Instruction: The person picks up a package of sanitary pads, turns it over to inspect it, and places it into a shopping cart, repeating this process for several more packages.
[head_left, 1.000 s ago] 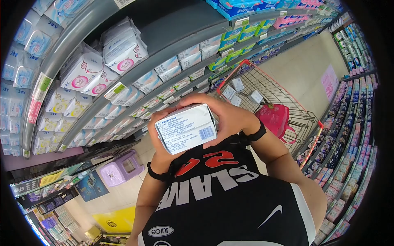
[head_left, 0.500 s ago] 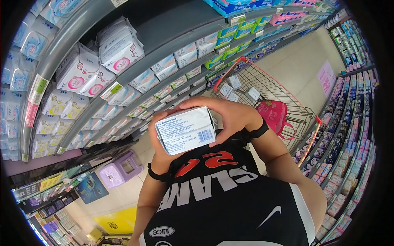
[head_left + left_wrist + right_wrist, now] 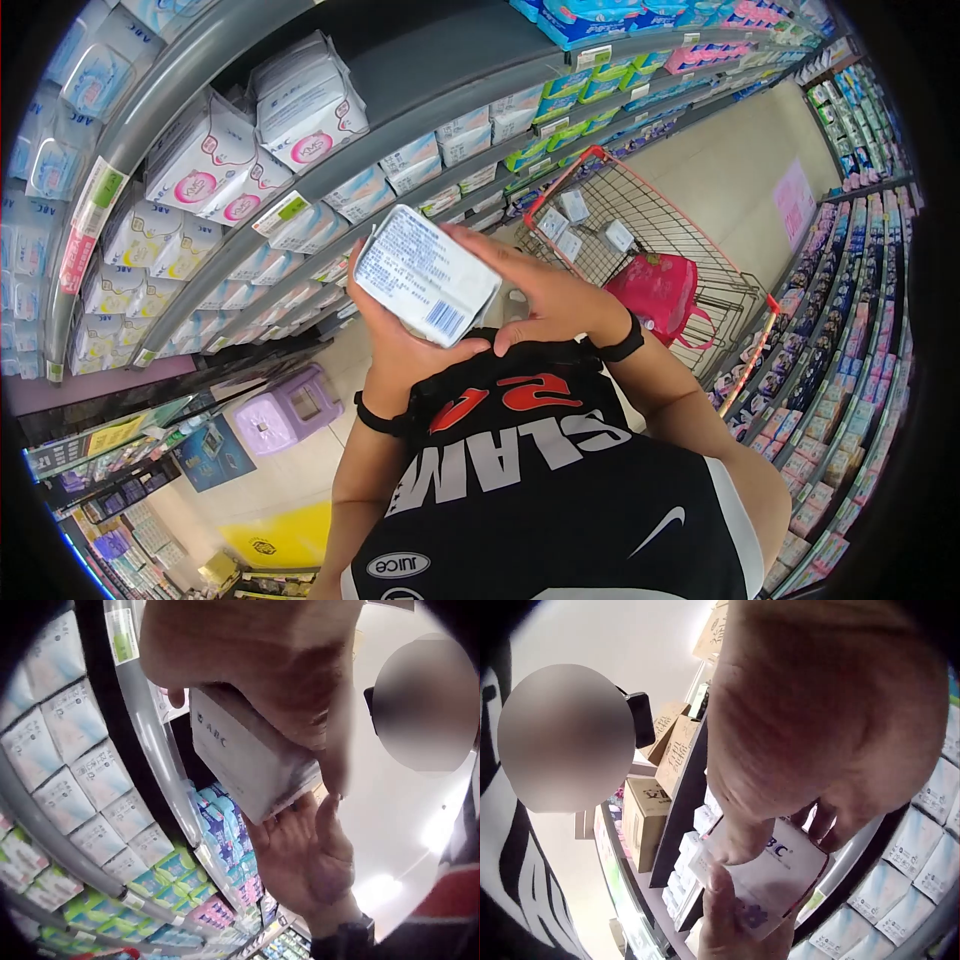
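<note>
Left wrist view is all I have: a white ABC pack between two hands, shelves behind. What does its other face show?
Observer: In the head view the pack shows a face covered in small print, with a barcode near one corner.
Reviewer: How do the hands sit on it?
Observer: The left hand cups it from below; the right hand grips its other end.
Reviewer: Anything behind them?
Observer: A red-rimmed shopping cart holding a pink bag.
</note>
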Available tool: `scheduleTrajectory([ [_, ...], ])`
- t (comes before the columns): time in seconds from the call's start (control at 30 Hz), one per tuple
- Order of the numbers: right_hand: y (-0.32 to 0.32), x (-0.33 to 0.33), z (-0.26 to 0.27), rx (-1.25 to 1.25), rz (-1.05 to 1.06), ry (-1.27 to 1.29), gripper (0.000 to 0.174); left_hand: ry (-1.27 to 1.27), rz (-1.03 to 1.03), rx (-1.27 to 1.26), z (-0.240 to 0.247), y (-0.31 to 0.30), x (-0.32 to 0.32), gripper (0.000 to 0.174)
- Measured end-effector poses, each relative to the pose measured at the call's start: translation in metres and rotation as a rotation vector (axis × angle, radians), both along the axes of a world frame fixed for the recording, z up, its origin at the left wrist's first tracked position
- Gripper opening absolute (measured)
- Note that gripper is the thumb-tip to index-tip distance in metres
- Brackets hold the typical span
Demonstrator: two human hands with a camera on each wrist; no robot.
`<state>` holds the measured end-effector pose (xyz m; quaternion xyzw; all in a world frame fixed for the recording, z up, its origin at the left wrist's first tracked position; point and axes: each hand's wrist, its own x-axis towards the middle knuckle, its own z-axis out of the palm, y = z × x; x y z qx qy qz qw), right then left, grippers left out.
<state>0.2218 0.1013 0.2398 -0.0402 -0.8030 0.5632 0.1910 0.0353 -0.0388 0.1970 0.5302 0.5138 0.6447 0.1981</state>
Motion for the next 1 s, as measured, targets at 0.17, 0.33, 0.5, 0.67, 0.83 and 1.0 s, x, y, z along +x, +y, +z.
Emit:
scheduleTrajectory([
  [0.17, -0.006, 0.001, -0.002, 0.116, -0.047, 0.001, 0.092, -0.029, -0.077, -0.014, 0.0, -0.007, -0.005, 0.149],
  [0.33, -0.009, -0.006, -0.006, 0.154, -0.126, 0.092, 0.081, 0.024, -0.136, 0.085, 0.005, -0.005, -0.007, 0.145],
  [0.5, -0.009, -0.007, -0.01, 0.127, -0.131, 0.113, 0.08, 0.011, -0.147, 0.116, 0.007, -0.006, -0.009, 0.144],
  [0.67, -0.006, -0.006, -0.006, 0.102, -0.144, 0.104, 0.08, -0.032, -0.182, 0.123, 0.011, -0.006, -0.006, 0.143],
  [0.83, -0.003, -0.007, 0.0, -0.027, -0.162, 0.1, 0.076, -0.002, -0.16, 0.117, 0.003, -0.006, -0.005, 0.144],
  [1.0, 0.013, 0.003, -0.014, 0.091, -0.222, 0.157, 0.06, 0.108, -0.003, 0.07, 0.001, -0.001, -0.003, 0.143],
])
